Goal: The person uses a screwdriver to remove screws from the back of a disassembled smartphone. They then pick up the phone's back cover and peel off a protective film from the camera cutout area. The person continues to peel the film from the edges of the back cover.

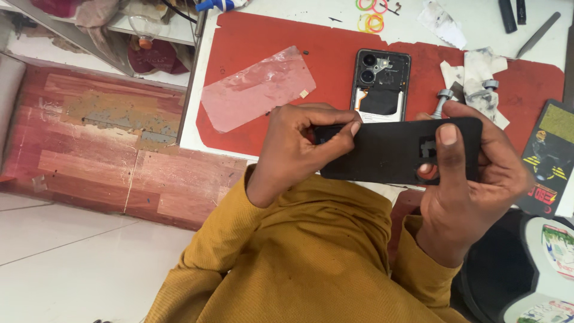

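Note:
Both my hands hold a black phone back cover (382, 152) flat above the near edge of the red work mat (263, 42). My left hand (296, 146) pinches the cover's left end between thumb and fingers. My right hand (472, 179) grips its right end, thumb on top next to the camera cut-out. Just beyond the cover an opened phone (382, 84) lies on the mat with its camera modules and inner parts showing. My yellow sleeves fill the lower middle.
A clear plastic film sheet (257, 90) lies on the mat's left part. Coloured rubber bands (371, 15), crumpled wipes (478, 75), a small metal tool (441, 101) and tweezers (538, 34) sit at the back. A dark printed pad (550, 155) lies right. Wood-pattern panel (89, 143) lies left.

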